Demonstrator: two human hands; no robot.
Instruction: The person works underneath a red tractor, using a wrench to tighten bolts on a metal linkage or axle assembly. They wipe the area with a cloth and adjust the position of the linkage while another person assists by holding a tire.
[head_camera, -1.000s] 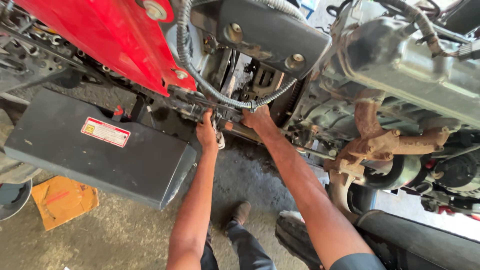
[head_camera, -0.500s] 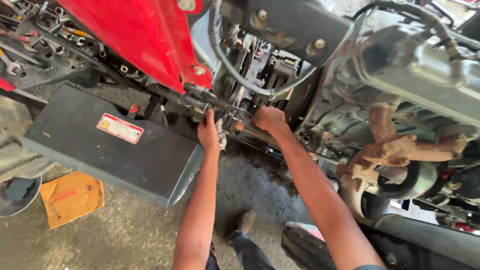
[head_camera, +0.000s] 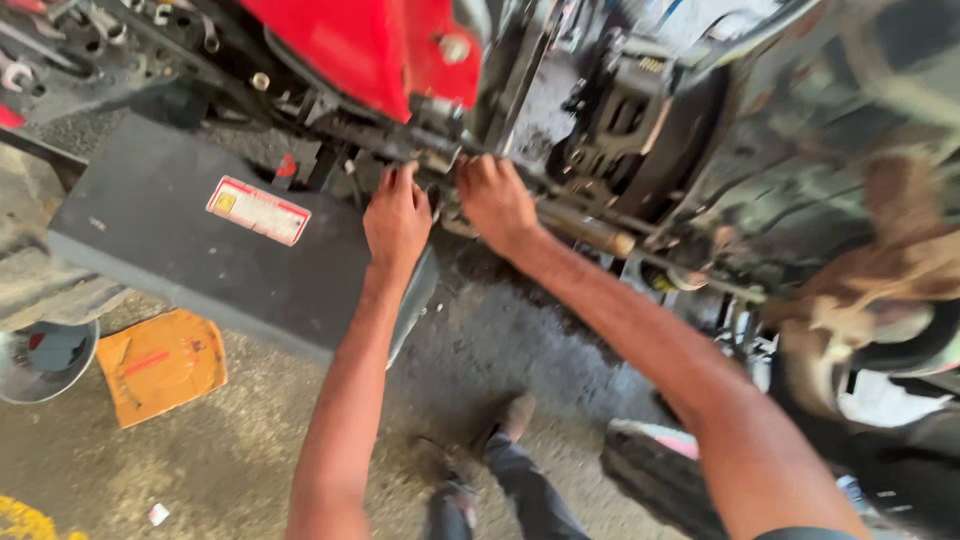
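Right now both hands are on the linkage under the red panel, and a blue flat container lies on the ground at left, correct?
Not quite: the flat container is orange, not blue, per the head view. Left hand and right hand are at the linkage under the red panel.

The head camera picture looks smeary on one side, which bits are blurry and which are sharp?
In the head view, the engine parts on the right are smeared by motion blur; the left hand, right hand, black box and orange can look sharper; daylight is soft, with dark shade under the red panel.

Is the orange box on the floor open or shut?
Shut: the orange box lies flat on the floor, its lid down.
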